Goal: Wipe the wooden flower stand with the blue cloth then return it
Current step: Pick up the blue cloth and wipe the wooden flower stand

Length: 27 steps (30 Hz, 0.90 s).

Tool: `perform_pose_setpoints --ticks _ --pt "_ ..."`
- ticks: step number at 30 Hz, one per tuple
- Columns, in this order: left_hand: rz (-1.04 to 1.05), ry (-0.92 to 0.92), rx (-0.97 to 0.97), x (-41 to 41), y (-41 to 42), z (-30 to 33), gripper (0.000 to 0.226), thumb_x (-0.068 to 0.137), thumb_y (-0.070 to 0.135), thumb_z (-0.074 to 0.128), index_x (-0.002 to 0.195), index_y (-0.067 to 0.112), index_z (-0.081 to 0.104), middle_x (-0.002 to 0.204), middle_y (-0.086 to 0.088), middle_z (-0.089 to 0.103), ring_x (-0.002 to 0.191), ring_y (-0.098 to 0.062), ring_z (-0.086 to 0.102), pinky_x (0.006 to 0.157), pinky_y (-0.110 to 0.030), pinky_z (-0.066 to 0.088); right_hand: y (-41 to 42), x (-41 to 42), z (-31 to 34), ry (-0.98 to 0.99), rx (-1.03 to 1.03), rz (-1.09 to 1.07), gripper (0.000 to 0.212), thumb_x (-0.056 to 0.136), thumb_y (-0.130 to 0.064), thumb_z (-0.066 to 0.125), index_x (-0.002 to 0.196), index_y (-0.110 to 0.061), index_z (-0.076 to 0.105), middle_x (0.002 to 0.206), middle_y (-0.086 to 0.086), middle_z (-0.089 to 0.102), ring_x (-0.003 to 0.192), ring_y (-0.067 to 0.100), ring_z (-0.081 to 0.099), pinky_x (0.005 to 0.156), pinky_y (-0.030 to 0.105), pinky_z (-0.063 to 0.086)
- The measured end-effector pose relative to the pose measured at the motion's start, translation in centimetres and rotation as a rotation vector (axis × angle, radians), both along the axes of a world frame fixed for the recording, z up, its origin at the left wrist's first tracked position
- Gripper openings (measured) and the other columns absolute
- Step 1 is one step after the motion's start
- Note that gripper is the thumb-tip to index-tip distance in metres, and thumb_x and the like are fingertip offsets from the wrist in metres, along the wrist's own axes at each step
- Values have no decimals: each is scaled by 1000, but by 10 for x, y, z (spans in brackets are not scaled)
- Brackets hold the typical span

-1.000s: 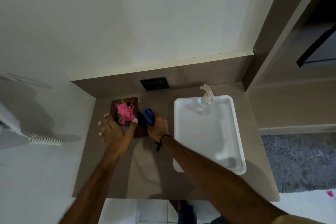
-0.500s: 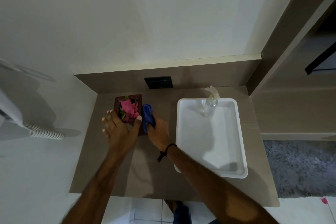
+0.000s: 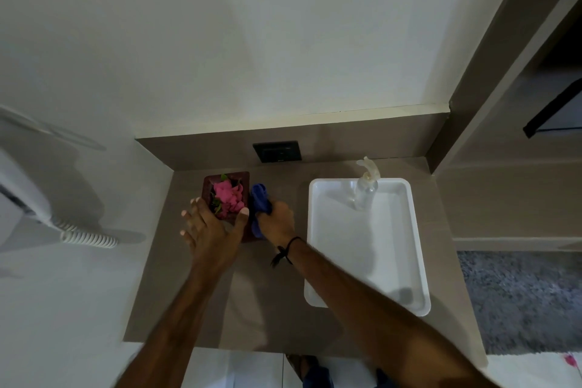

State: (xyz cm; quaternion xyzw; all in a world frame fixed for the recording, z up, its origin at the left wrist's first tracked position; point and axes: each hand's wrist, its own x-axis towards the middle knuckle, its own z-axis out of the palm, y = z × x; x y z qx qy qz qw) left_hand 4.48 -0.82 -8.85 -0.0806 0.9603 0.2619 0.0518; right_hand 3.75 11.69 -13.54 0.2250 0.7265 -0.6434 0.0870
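Note:
A dark wooden flower stand [image 3: 210, 183] with pink flowers [image 3: 229, 198] stands at the back left of the brown counter [image 3: 283, 309]. My left hand [image 3: 211, 227] grips the stand from the near side, thumb on its right edge, fingers on its left. My right hand [image 3: 277, 220] is closed on a bunched blue cloth [image 3: 260, 198], which presses against the stand's right side.
A white tray [image 3: 406, 249] lies on the right half of the counter with a clear pump bottle [image 3: 365, 190] at its back edge. A black wall socket [image 3: 277, 151] sits behind the stand. A white wall phone with coiled cord [image 3: 88, 238] hangs on the left.
The blue cloth in my right hand has shifted a little along the stand's right side. My left hand keeps its hold on the stand. The camera view has shifted slightly.

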Motion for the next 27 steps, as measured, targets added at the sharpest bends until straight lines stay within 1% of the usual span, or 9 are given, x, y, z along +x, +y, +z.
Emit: perform_pose_setpoints --ticks 2,4,9,12,15,18,20,25,27 --pt "7 -9 1 -1 1 2 110 82 68 52 155 7 -3 167 -15 0 154 -30 -10 120 -51 -8 1 -1 11 41 -61 -41 20 87 0 53 102 0 66 94 20 70 87 34 68 79 43 58" --pt "10 -16 -6 -3 1 3 110 82 68 52 155 6 -3 167 -16 1 154 -31 -9 121 -51 -7 4 -4 21 53 -156 -104 20 86 -1 54 102 -1 67 97 20 71 87 33 69 81 44 60" --pt "9 -12 -10 -2 2 5 108 83 64 54 155 6 -1 167 -17 1 154 -32 -10 120 -52 -7 13 -2 32 113 -320 -169 29 88 -6 60 114 -16 68 91 -4 69 78 11 68 66 22 57" --pt "15 -5 -16 -2 2 6 107 83 63 55 155 6 0 166 -18 3 154 -33 -9 120 -52 -7 8 5 23 153 -189 -157 29 92 -9 58 120 -11 65 97 1 68 88 23 70 77 34 61" --pt "25 -10 -16 -2 4 7 107 83 63 54 155 6 0 166 -18 3 154 -32 -9 121 -51 -7 1 13 7 98 -31 -14 22 94 -4 54 114 -2 63 93 9 65 85 27 66 79 37 56" --pt "32 -8 -30 -1 4 6 108 83 65 53 156 8 -2 167 -16 0 154 -32 -9 121 -51 -7 -1 19 -12 -22 150 144 46 96 -1 49 140 -10 47 120 15 64 109 31 64 96 42 54" --pt "36 -13 -26 -2 3 4 108 82 66 52 156 9 -3 167 -14 -1 154 -31 -10 121 -51 -7 -2 20 -19 -48 216 178 54 96 -1 48 147 -13 38 130 15 60 117 33 61 102 44 52" --pt "32 3 -39 -5 1 -2 110 80 68 52 155 8 -1 167 -15 2 154 -33 -6 121 -53 -5 4 6 -11 -113 159 119 34 91 1 53 124 -3 59 118 19 68 108 32 65 88 35 55" --pt "33 3 -35 -6 0 -4 111 79 70 52 155 8 -1 167 -16 3 154 -34 -5 121 -54 -4 8 5 -5 -78 113 114 27 91 0 54 116 1 62 113 22 69 105 36 66 84 37 54"
